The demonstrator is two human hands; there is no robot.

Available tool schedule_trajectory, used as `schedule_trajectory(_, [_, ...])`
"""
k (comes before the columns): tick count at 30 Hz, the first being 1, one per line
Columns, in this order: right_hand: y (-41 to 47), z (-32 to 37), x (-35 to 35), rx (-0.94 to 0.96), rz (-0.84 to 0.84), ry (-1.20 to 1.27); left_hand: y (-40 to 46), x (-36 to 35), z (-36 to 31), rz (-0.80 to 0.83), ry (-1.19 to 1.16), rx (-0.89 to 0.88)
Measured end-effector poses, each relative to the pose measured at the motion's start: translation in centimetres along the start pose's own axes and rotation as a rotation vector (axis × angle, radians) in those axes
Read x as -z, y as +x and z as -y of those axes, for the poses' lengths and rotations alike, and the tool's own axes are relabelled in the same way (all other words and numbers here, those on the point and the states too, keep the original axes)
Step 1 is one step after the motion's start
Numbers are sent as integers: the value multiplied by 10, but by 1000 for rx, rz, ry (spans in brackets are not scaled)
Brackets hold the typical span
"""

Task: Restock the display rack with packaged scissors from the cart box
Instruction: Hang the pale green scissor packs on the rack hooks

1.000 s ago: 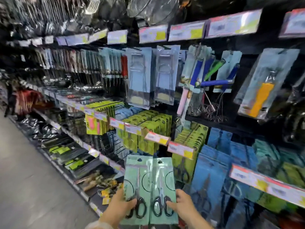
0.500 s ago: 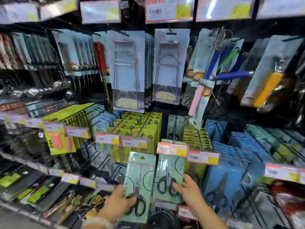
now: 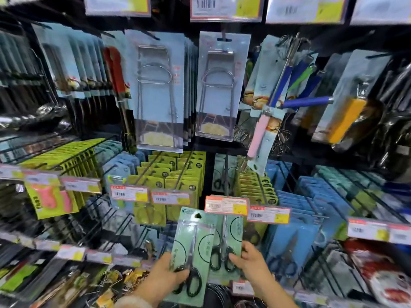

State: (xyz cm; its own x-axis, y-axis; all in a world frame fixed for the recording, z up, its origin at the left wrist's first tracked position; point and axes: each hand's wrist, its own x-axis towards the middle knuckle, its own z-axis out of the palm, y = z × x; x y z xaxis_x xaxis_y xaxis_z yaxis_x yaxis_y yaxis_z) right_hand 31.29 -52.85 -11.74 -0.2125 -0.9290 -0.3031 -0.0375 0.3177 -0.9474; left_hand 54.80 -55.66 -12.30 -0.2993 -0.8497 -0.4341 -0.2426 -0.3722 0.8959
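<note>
Right hand (image 3: 251, 262): fingers clamped on a scissors pack (image 3: 230, 238), raised behind the price tag (image 3: 226, 204), apparently for hooking.
Left hand (image 3: 165, 277): fingers clamped on the spare pack (image 3: 192, 247), kept ready.

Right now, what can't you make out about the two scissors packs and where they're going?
- Right pack: top and hang hole hidden behind a price tag; whether it's on the hook can't be told.
- Left pack: bottom corner covered by the left hand.
- Price tag print: too blurred.
- Cart box: out of view.

Black display rack (image 3: 295, 156), packed: yellow-green scissor packs (image 3: 178, 174) hang mid-rack, blue packs (image 3: 295, 210) toward the right edge, price tags (image 3: 225, 204) on the hook ends.
</note>
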Motion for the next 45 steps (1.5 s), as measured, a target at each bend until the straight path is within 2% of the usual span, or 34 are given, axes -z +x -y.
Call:
schedule_trajectory(6, [23,7,-5,-12,-11,-55,5,1,-2,33,-18,-12])
schedule_trajectory(10, [38,9,-14,-89,-29,-131,5,-5,-5,-11,35,-51])
schedule_trajectory(16, [35,5,-11,-145,-110,-238,-7,-15,-18,-39,88,-11])
schedule_trajectory(18, [27,5,-10,-196,-45,-159,-6,-19,-19,-35,70,0])
schedule_trajectory(21, [15,6,-11,-255,184,41,2,-26,-15,-10,58,20])
schedule_trajectory(22, [10,6,-12,-215,252,7,2,-29,-16,-14,78,25])
schedule_trajectory(24, [2,8,-16,-68,280,-140,6,-33,-14,-10,123,40])
schedule_trajectory(27, [1,9,-19,95,163,-255,9,-44,-16,-38,222,-5])
schedule_trajectory(30, [3,12,-15,126,44,-313,6,-54,-30,-99,341,-111])
schedule_trajectory(35, [10,34,-9,199,-34,-224,15,-62,-52,-141,276,-227])
schedule_trajectory(45, [15,20,-14,172,-86,-208,30,-65,-45,-116,324,-198])
